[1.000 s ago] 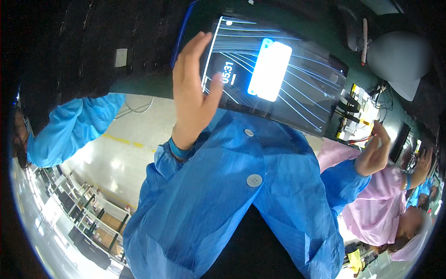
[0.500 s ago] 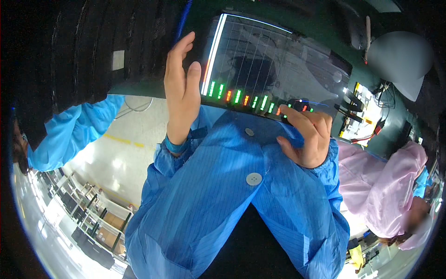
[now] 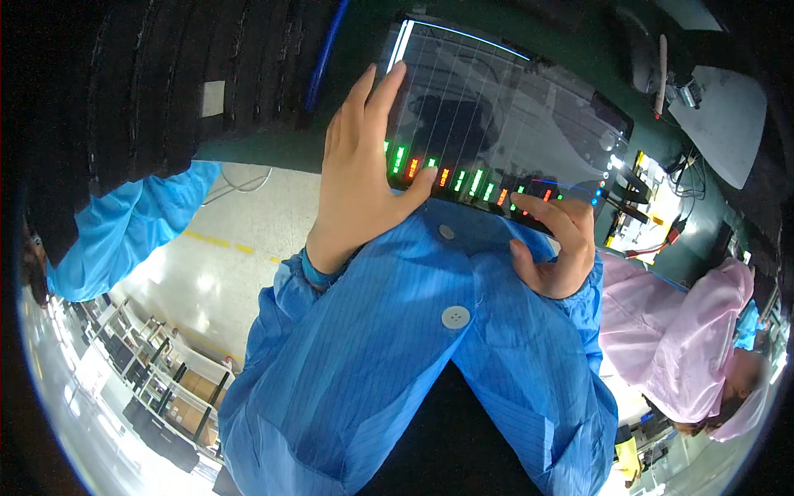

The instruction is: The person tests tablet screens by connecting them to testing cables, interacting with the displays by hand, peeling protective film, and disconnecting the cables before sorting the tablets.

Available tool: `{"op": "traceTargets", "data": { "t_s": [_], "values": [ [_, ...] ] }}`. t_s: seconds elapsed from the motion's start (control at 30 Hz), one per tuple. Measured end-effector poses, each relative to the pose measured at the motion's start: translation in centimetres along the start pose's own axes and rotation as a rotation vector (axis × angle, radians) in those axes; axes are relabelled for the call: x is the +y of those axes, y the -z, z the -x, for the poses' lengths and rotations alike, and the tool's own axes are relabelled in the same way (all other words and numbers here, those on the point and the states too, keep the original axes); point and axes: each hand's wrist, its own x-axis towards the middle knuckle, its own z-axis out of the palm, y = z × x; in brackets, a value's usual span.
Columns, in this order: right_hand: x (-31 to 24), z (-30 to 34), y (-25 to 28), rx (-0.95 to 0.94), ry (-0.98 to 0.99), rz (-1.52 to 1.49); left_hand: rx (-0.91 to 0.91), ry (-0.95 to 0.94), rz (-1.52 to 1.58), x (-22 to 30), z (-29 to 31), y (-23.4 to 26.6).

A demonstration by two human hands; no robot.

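Note:
A dark, glossy display panel [image 3: 496, 107] lies tilted in front of me, lit with a white bar at its left, thin lines and small green and red marks along its near edge. My left hand [image 3: 360, 165] lies open over the panel's left side, fingers stretched away from me and thumb out over the near edge. At the near right edge, my right hand [image 3: 562, 244] has its index fingertip at the screen. Its thumb is apart below and the other fingers are bent. I see nothing held in either hand.
Right of the panel are a lit white board [image 3: 649, 198] with black clips, red-tipped leads and dark cables. A grey plate [image 3: 728, 120] stands beyond. A person in pink [image 3: 662, 331] is at the right, a blue sleeve [image 3: 136, 231] at the left. Black ribbed material [image 3: 165, 74] fills the upper left.
My left hand has moved right, from beside the panel onto its left side, covering part of the white bar. My right hand stays at the near right edge, with little change.

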Motion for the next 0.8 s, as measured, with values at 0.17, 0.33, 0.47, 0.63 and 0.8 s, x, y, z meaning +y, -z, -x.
{"op": "traceTargets", "data": {
  "t_s": [0.17,0.33,0.47,0.63,0.8],
  "values": [
    [-0.4,-0.1,1.0,-0.015,-0.07,0.036,0.009,0.079,0.149,-1.8,-1.4,0.7],
    [-0.5,-0.3,1.2,0.075,-0.056,0.038,-0.034,0.197,0.077,-3.8,-6.3,0.2],
    [-0.4,-0.6,1.0,0.108,-0.031,0.025,-0.108,0.146,0.255,-4.6,-10.2,-0.2],
    [-0.5,-1.1,0.9,0.132,-0.042,0.046,0.016,0.015,0.149,-4.2,-10.9,-0.9],
    [-0.4,-2.1,1.0,0.121,-0.109,0.106,0.123,-0.092,0.156,-1.6,-9.9,-0.3]
  ]
}}
